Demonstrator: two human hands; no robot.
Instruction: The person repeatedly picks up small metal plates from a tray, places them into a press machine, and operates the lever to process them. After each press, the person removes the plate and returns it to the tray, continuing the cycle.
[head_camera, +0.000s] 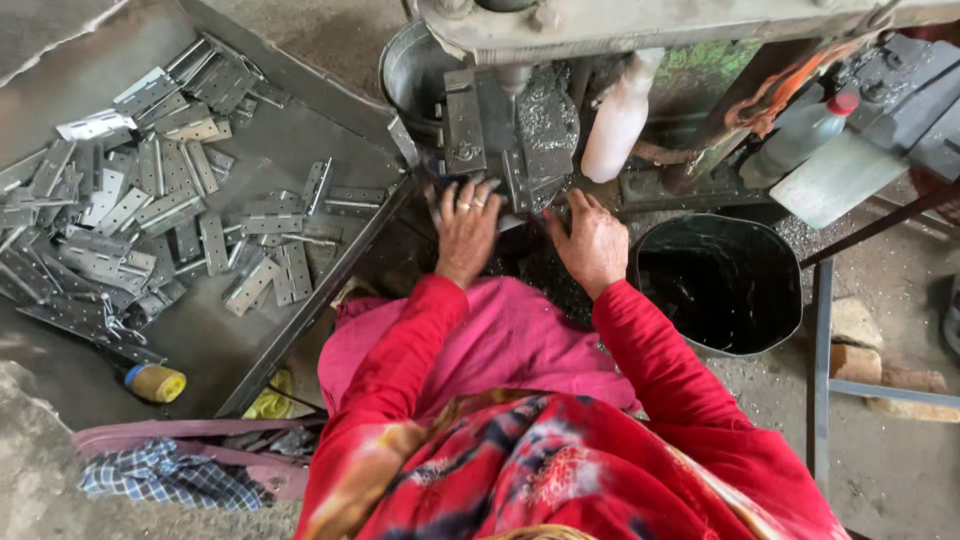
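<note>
My left hand (466, 226) and my right hand (592, 240) reach forward under a grey metal press machine (520, 125). Both hands rest at its work bed, fingers spread over a small metal piece that is mostly hidden between them. The left hand wears rings. Red sleeves cover both arms, and pink cloth (500, 340) lies across my lap. Whether either hand grips the piece is not visible.
A large metal tray (250, 340) at left holds several flat grey hinge plates (150, 220). A small yellow bottle (155, 382) lies at its near edge. A black bucket (720, 285) stands at right. A white bottle (620, 115) and a clear bottle (800, 135) sit behind.
</note>
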